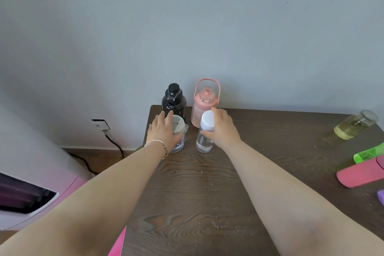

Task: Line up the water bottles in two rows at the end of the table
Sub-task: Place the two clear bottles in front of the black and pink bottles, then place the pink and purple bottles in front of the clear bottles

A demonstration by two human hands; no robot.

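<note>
Forearms reach out from the near edge over the dark wood bench [197, 197], both of them yours. At your right, along the bench's right edge, a purple thing [381, 196] barely shows, then a pink tube bottle [359, 172] and, just beyond it, a green bottle [368, 153]. From this angle you cannot tell whether these stand or lie.

Further out, near the bench's far left corner, your left grip [163, 131] has its fingers straight and spread. The palm lies against the left side of a clear grey-lidded bottle [178, 125], and a bracelet [158, 144] sits on the wrist. Your right grip [223, 129] is closed round a clear white-capped bottle [204, 141], with the thumb across its front below the cap and the fingers behind. Both bottles stand upright, side by side with a gap between them.

Directly behind them at the bench's far end stand a black bottle [173, 100] on the left and a pink handled bottle [204, 104] on the right, against the grey wall [207, 27]. Well apart at the far right is a glass bottle [355, 127] of yellowish liquid. Off the bench to the left you see a wall socket [99, 124] and a white appliance [31, 195].
</note>
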